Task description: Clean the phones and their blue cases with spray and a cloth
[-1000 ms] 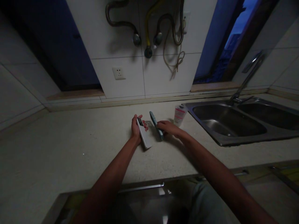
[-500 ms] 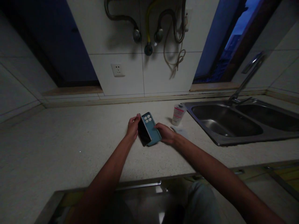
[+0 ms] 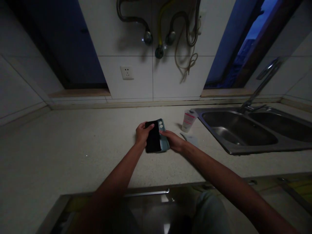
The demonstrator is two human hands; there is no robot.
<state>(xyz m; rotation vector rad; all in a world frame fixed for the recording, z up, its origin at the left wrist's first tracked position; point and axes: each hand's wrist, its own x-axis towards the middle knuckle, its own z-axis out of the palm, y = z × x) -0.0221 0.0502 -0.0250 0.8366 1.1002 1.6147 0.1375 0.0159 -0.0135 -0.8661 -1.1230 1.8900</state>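
Observation:
My left hand (image 3: 143,133) is closed around the left side of a black smartphone (image 3: 153,140), its thumb lying on the dark screen near the top. Partly behind the phone sits a teal phone case (image 3: 165,143) with round camera holes at its upper end. The phone covers the left part of the case, and the two overlap without lining up. My right hand (image 3: 173,139) grips the case by its right edge, thumb on the inner face close to the phone. Both things are held just over the pale countertop (image 3: 109,156).
To the right of my hands stands a translucent plastic cup (image 3: 188,122) with pink print, a small pale flat item (image 3: 191,139) in front of it. Further right is a steel double sink (image 3: 229,148) with a faucet (image 3: 262,83). Hoses and a socket (image 3: 127,73) are on the tiled wall.
The phone has turned to face up more squarely and now covers more of the case. My left thumb has moved onto the screen. The view has shifted slightly.

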